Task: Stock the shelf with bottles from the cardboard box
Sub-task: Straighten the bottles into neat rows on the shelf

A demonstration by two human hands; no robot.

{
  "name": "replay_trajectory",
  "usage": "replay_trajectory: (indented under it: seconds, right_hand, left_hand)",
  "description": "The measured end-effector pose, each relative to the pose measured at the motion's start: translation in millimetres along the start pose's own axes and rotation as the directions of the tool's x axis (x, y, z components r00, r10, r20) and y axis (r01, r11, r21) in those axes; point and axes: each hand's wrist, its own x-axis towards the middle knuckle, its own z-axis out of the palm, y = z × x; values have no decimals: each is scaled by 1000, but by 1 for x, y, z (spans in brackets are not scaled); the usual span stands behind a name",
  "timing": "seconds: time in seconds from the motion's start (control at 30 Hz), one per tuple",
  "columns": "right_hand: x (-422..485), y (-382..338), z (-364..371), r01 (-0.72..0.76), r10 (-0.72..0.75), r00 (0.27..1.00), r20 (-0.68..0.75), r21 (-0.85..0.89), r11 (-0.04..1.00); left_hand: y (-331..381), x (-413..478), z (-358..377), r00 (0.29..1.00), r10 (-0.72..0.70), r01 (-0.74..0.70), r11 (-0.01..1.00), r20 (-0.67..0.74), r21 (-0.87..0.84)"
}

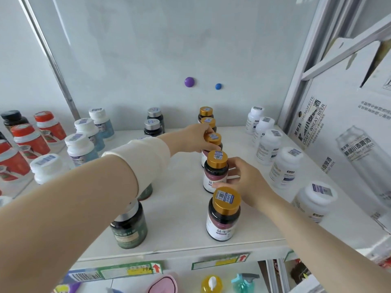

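Left forearm [74, 208] hides the cap of green bottle [129, 227], left of front gold-capped bottle [223, 214] on shelf [179, 210] | right hand [245, 182] just behind it, fingers curled round second gold-capped bottle [214, 172] | left hand [190, 138] farther back, fingers clamped on third gold-capped bottle [213, 139], its body mostly hidden

Pale wall [148, 39], purple magnet [189, 82], blue magnet [218, 86]

The left forearm [118, 172] is covering most of a silver-capped dark green bottle [146, 190]; red-capped plastic jars [14, 166] are running off the left edge.
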Motion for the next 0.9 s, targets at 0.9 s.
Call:
replay_trajectory:
  seconds: [0.9]
  right_hand:
    - [-6, -55, -51, 104, -106, 994, -3, -201, 974]
  left_hand:
    - [10, -72, -61, 998, -22, 39, 952, -60, 304]
